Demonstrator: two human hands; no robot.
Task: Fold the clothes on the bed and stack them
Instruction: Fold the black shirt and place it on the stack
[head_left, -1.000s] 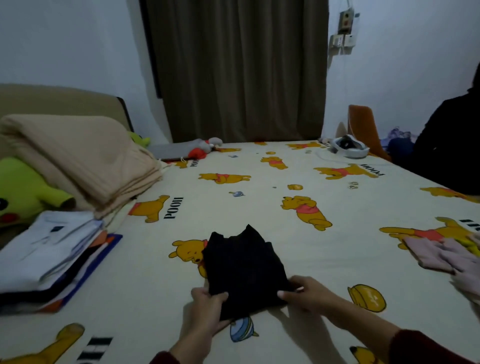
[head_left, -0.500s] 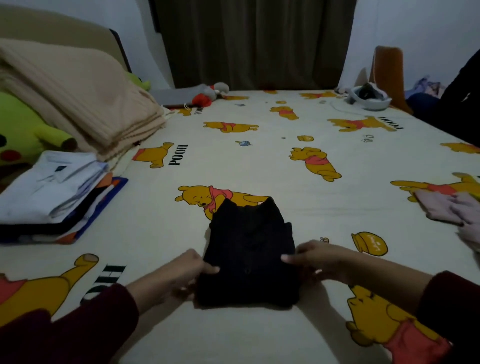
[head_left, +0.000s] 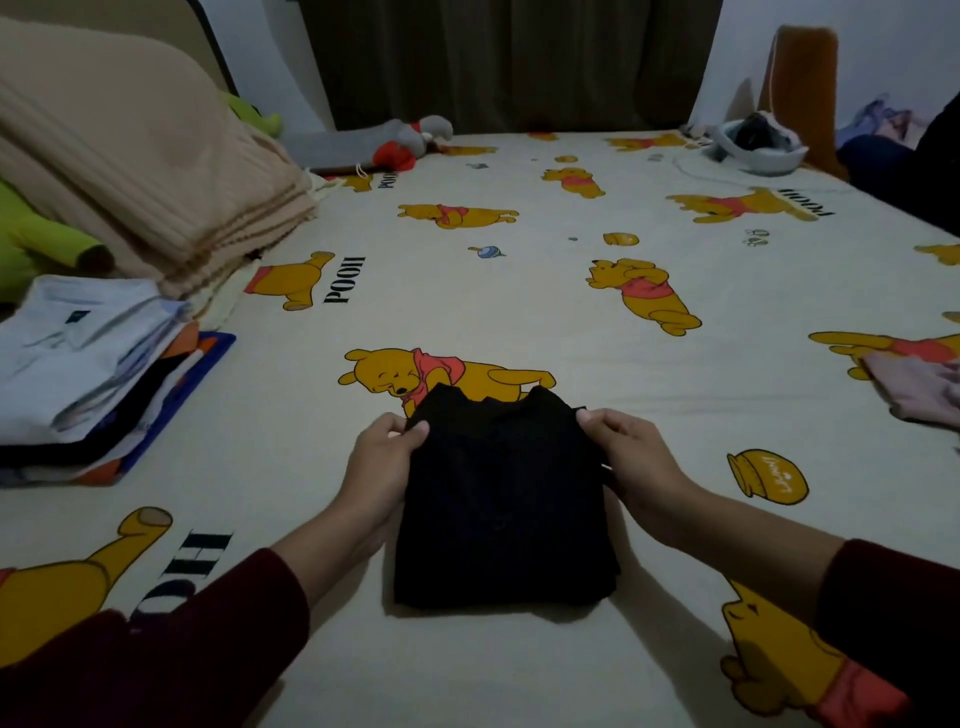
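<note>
Near the bed's (head_left: 519, 291) front edge, left hand (head_left: 382, 470) and right hand (head_left: 631, 467) apparently pinch the folded black garment's (head_left: 504, 509) far corners, fingers curled.

Bed (head_left: 519, 291): black garment (head_left: 504, 509); clothes stack (head_left: 93, 374); beige blanket (head_left: 145, 171)

Open bed (head_left: 519, 291) surface is found beyond the black garment (head_left: 504, 514). The left side is blocked by the clothes stack (head_left: 88, 374) and beige blanket (head_left: 135, 171).
</note>
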